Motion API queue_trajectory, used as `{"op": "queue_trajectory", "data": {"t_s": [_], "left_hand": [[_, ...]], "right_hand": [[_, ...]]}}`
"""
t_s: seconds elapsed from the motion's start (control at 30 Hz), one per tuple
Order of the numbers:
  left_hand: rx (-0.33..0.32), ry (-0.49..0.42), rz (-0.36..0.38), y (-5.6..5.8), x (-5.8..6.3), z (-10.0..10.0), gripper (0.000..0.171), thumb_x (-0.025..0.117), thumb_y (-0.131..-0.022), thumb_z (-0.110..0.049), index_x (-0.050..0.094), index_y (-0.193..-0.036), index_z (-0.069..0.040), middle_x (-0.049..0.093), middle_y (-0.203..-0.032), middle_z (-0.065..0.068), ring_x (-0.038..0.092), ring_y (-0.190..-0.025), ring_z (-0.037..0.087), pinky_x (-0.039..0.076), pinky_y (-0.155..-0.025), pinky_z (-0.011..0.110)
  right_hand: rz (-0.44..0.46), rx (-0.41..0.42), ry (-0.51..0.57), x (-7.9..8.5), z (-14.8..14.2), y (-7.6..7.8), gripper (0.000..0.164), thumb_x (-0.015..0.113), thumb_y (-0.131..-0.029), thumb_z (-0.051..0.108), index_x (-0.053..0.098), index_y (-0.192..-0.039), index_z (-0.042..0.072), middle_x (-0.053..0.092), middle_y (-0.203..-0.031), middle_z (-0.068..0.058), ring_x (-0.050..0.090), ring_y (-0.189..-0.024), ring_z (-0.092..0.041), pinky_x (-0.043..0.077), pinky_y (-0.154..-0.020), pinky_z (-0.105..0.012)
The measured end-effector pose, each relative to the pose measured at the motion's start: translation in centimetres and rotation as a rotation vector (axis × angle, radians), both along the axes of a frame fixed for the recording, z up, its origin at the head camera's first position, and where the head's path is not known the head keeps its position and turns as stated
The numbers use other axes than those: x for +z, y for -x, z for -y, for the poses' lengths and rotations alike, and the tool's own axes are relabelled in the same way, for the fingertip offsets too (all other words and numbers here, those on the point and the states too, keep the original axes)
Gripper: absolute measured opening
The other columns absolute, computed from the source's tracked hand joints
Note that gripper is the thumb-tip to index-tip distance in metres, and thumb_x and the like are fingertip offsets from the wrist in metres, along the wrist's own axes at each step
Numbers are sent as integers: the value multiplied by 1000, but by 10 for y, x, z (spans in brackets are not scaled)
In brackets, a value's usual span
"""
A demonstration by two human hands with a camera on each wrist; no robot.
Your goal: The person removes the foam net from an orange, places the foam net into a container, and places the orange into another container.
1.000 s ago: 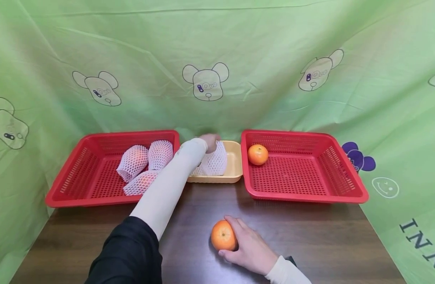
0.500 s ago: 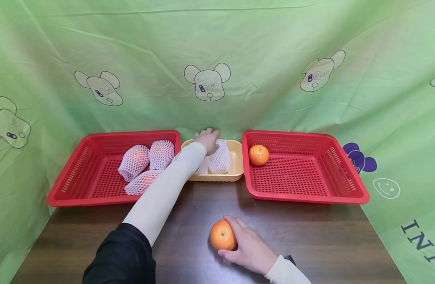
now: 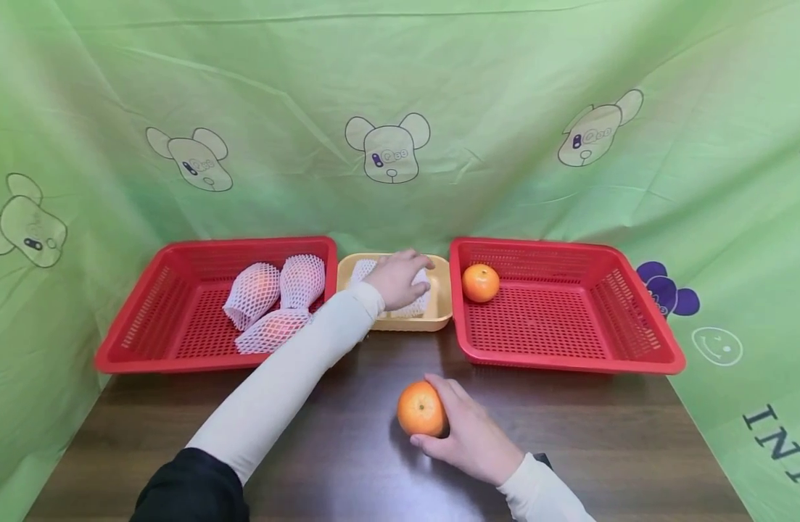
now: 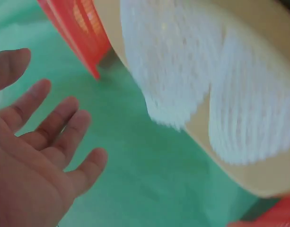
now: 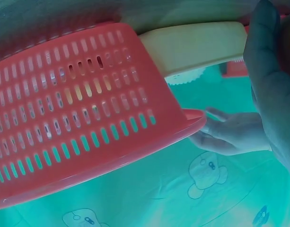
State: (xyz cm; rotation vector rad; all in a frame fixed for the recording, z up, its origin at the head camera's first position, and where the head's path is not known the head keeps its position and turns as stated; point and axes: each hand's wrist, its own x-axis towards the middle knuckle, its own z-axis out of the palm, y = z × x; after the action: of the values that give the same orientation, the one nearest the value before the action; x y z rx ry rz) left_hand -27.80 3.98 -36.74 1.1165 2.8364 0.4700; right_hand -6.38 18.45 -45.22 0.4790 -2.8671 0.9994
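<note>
My left hand is over the yellow tray, fingers spread and holding nothing. Below it, white foam fruit nets lie in the tray, partly covered by the hand. The left wrist view shows two nets side by side, apart from the bare fingers of the left hand. Nearer the front, my right hand grips an orange from its right side, thumb in front and fingers behind. Its stem end faces up. In the right wrist view the right hand appears at the right edge.
A red basket on the left holds three netted fruits. The red basket on the right contains one bare orange. Both flank the tray on a dark wooden table. Behind hangs a green curtain.
My left hand has risen off the tray's net and shifted right and nearer, its fingers now spread. The right hand has moved the orange slightly away from me.
</note>
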Motion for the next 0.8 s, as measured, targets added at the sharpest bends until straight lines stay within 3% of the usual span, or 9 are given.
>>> {"op": "queue_trajectory", "data": {"t_s": [0.17,0.37,0.57,0.8], "left_hand": [[-19,-8,-11,-35,-20,-21,56,57,-102,-45,49,-148,-15,50,-147,10,47,-135,29,37,-107,50],[37,68,14,-68,-42,-53,90,42,-97,-70,23,-161,-9,19,-166,13,24,-150,29,28,-115,51],[133,120,39,-78,-59,-72,101,32,-94,-79,8,-163,-8,0,-168,10,6,-153,27,22,-117,51],[165,96,93,-78,-62,-74,105,36,-92,-80,2,-163,-10,-8,-168,6,-1,-153,25,17,-119,52]], "right_hand": [[0,12,-16,-2,-4,-3,81,87,-75,35,51,-141,7,60,-122,-1,62,-99,-14,53,-85,-42],[1,24,-57,-8,-9,-12,80,87,-74,36,52,-139,2,61,-125,-6,62,-103,-18,53,-86,-45],[46,52,-107,-10,-16,-22,79,85,-76,41,53,-137,2,60,-128,-8,62,-110,-21,52,-90,-47],[33,60,-121,-3,-38,-33,77,87,-74,42,55,-133,4,61,-126,-3,62,-107,-18,53,-87,-44]]}}
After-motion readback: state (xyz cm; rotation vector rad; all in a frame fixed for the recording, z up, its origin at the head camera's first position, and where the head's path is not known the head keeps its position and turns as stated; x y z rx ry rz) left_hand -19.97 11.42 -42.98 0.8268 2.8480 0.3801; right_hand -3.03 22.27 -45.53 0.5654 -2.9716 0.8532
